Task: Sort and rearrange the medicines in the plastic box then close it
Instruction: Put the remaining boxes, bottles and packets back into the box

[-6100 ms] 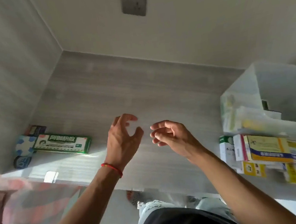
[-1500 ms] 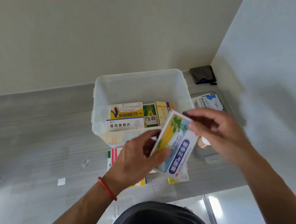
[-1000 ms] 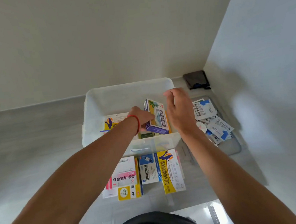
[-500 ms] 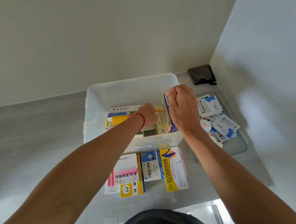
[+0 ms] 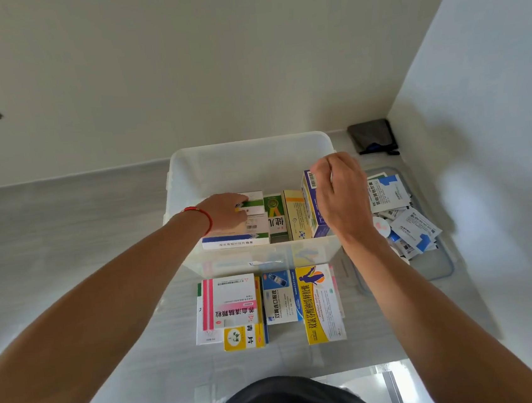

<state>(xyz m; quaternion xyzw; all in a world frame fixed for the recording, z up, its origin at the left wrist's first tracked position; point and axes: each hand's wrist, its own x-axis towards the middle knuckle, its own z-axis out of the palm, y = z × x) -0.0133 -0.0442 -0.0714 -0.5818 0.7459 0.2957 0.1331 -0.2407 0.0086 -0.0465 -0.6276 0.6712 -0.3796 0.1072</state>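
Right hand: we see the right hand (image 5: 342,193) at the right end of the plastic box (image 5: 250,160), fingers curled over the top edge of a blue-sided carton (image 5: 313,206) and pinching it; the carton stands on edge just inside the box's right wall.

Left hand: the left hand (image 5: 226,212) reaches into the left half of the box and lies on a stack of flat white cartons (image 5: 245,233), thumb and fingers closed on the topmost white and green one (image 5: 251,201). A red string bracelet (image 5: 203,216) circles that wrist.

Between the two grips: a green carton (image 5: 275,215) and a pale yellow carton (image 5: 296,214) stand upright side by side, the yellow one touching the carton the right hand holds.

Nearer us than the grips: outside the box's front wall, on the grey counter (image 5: 63,222), we count a row of flat cartons: a pink-striped one (image 5: 229,303) lying over others, a small yellow one (image 5: 243,337) peeking from under it, a blue one (image 5: 279,298), and a yellow and white one (image 5: 321,303).

Right of the right hand: the clear lid (image 5: 435,265) lies flat beside the box, with loose white and blue sachets (image 5: 401,216) heaped on it.

Beyond the right hand: a dark pouch (image 5: 372,136) sits in the corner against the wall.

Box state: open, lid off, far half showing bare floor.
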